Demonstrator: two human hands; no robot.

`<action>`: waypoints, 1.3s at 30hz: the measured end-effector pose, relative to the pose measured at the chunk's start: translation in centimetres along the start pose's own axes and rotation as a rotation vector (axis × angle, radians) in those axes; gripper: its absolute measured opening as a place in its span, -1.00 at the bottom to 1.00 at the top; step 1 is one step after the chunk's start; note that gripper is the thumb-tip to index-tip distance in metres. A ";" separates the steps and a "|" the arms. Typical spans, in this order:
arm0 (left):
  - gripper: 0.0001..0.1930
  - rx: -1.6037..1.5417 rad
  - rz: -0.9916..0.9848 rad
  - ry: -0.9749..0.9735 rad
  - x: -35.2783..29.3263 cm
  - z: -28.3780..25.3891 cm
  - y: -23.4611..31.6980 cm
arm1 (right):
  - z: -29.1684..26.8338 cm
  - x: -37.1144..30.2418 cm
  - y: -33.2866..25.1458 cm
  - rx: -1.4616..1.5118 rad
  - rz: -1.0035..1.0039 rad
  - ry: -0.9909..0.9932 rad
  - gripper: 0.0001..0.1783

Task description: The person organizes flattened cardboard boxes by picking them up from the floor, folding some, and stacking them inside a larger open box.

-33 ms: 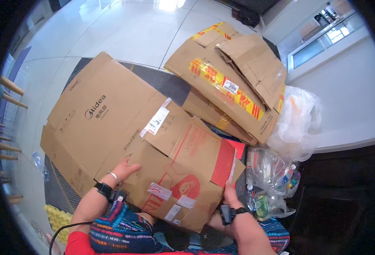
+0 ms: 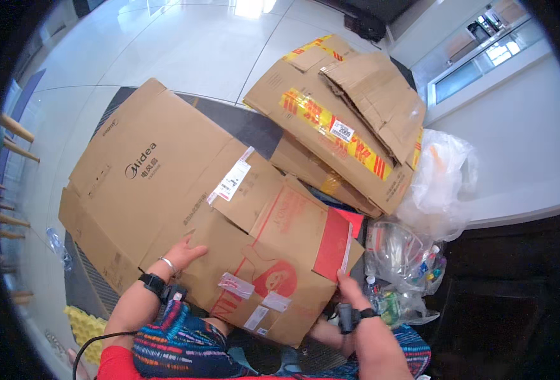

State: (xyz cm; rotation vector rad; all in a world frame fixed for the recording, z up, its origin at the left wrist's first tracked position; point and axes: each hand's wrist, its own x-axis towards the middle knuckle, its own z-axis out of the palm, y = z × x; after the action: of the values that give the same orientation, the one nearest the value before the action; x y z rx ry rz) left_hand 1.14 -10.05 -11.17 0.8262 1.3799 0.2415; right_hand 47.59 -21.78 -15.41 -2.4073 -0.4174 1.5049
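Observation:
A flattened cardboard box with red print [image 2: 305, 253] and taped-on labels lies over my lap. My left hand [image 2: 183, 254] grips its left side, thumb stretched over the top, the other fingers mostly hidden. At its right edge my right hand [image 2: 351, 290] is closed, with the thumb on top by the red panel and the fingers out of sight underneath. A larger flattened brown carton [image 2: 134, 196] with dark print and a white label extends beyond, to the left, partly overlapped by the red-printed box.
Flattened cartons with yellow-and-red tape [image 2: 318, 145] are stacked at the far right. Beside them are a white plastic bag [image 2: 441, 183] and a clear bag of bottles [image 2: 394, 253]. A clear bottle [image 2: 58, 248] and yellow foam [image 2: 84, 323] lie left; wooden legs [image 2: 19, 130] stand there.
My right wrist has turned and shifted slightly, still at the box's right edge. My left hand and the cardboard look nearly the same.

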 end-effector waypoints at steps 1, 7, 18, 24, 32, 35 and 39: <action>-0.23 -0.011 -0.004 0.021 0.1 -0.8 -1.8 | -2.0 -1.6 -3.7 -0.385 -0.049 -0.111 -0.40; -0.35 0.085 0.224 0.245 1.9 -3.3 -5.3 | -10.4 -3.1 -17.6 0.122 -0.595 0.245 -0.68; -0.08 1.129 -0.112 0.693 0.4 -3.2 -8.3 | -1.9 -0.9 -8.0 0.466 -0.451 -0.069 -0.36; -0.22 1.044 -0.056 0.629 -1.4 -3.4 -7.7 | 2.4 -2.8 -1.8 0.790 -0.033 -0.387 -0.41; -0.31 0.776 0.027 0.578 0.4 -6.3 -8.0 | 2.7 -2.2 -0.9 0.850 0.151 -0.461 -0.35; -0.39 0.110 0.195 0.650 -0.1 -6.5 -3.2 | 0.3 -1.1 -1.5 0.232 -0.317 -0.036 -0.36; -0.30 0.851 0.727 0.630 -3.7 -0.6 6.5 | 2.3 -4.7 -5.0 0.308 -0.497 0.151 -0.33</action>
State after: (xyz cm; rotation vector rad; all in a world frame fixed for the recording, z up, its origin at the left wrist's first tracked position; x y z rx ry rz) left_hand 1.82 -7.47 -4.15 2.0992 1.7267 0.5159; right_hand 43.05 -18.81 -10.66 -1.9703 -0.6395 1.0732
